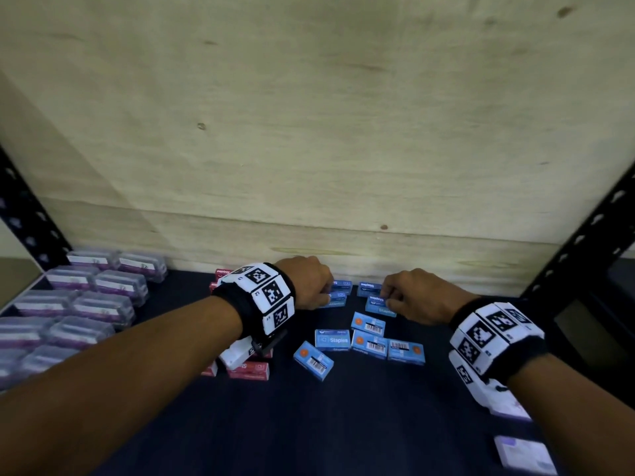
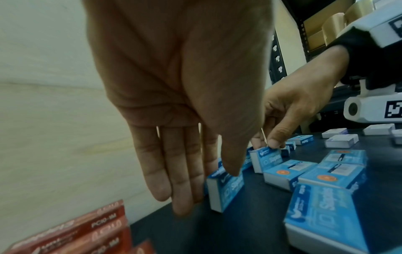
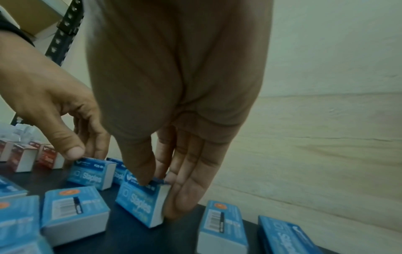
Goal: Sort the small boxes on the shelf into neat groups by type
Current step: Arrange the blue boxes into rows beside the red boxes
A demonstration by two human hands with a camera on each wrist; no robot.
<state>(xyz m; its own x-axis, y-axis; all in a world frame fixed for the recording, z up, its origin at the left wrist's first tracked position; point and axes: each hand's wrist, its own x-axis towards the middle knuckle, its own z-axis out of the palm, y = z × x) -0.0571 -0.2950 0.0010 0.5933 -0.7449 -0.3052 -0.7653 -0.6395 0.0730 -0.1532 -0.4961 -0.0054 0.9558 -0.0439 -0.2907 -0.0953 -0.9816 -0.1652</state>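
Several blue staples boxes (image 1: 369, 341) lie scattered mid-shelf on the dark shelf board (image 1: 343, 424). My left hand (image 1: 311, 285) pinches one blue staples box (image 1: 335, 298) near the back wall. Its thumb sits on the box's top edge (image 2: 228, 189) and its fingers reach down behind it. My right hand (image 1: 407, 297) pinches a second blue staples box (image 1: 378, 305), tilted up on its edge (image 3: 139, 204), thumb in front and fingers at its far end. Two more blue boxes (image 1: 369, 288) stand by the wall between my hands.
Red staples boxes (image 1: 249, 369) lie under my left wrist. Rows of clear plastic cases with purple labels (image 1: 86, 297) fill the left side. White boxes (image 1: 522, 455) sit at the front right. A plywood back wall (image 1: 309, 132) and black metal uprights (image 1: 591, 235) bound the shelf.
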